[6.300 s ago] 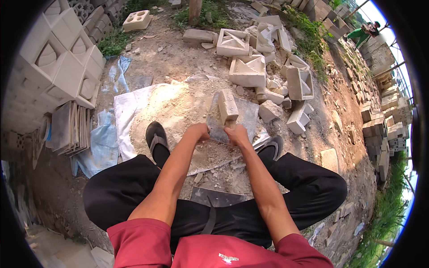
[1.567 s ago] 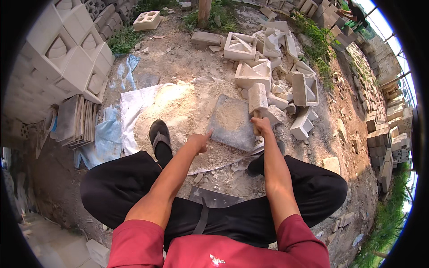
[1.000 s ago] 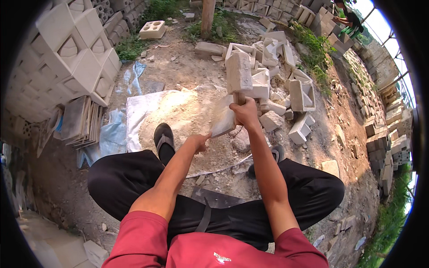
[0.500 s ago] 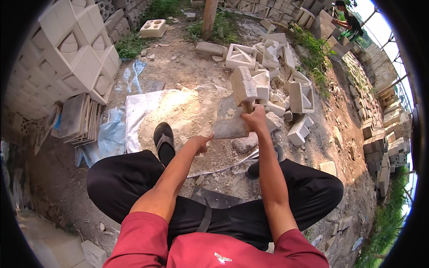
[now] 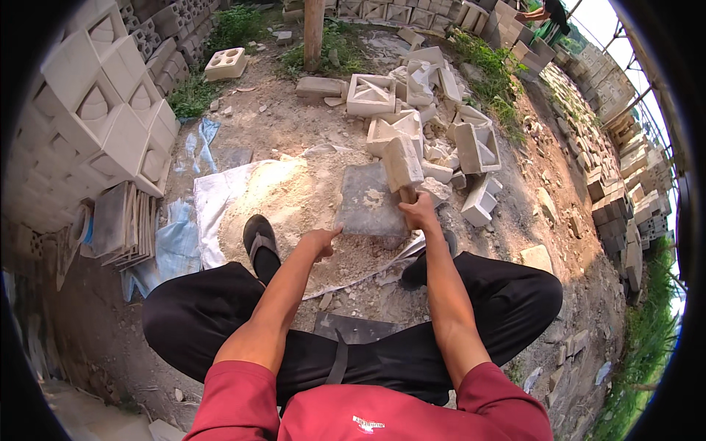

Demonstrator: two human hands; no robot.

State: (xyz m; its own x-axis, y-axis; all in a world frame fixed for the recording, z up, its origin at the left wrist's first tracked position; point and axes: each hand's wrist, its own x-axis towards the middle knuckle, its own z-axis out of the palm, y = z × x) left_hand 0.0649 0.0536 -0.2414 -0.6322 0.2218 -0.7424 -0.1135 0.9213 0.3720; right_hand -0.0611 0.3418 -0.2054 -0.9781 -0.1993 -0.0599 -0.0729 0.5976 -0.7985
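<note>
My right hand (image 5: pixel 419 211) is closed round the short wooden handle of a mallet (image 5: pixel 403 163), whose pale, blocky head is up at the far right corner of a flat grey slab (image 5: pixel 359 204). Whether head and slab touch, I cannot tell. At the slab's near left corner, my left hand (image 5: pixel 320 242) grips the edge between thumb and fingers. Beneath and around the slab lies pale crushed stone (image 5: pixel 276 202) on a white sheet (image 5: pixel 211 220). Broken blocks (image 5: pixel 397 131) are heaped just beyond the mallet.
Patterned blocks (image 5: pixel 110 117) are stacked high on the left, with thin boards (image 5: pixel 121 220) leaning beside them. A wooden post (image 5: pixel 312 37) stands at the back. A dark plate (image 5: pixel 357 328) lies between my legs. Another person (image 5: pixel 551 16) is at the far right.
The view has swung slightly, shifting the surroundings leftward. The mallet has moved a little right relative to the slab, and more of the slab's top shows. Both hands keep their holds.
</note>
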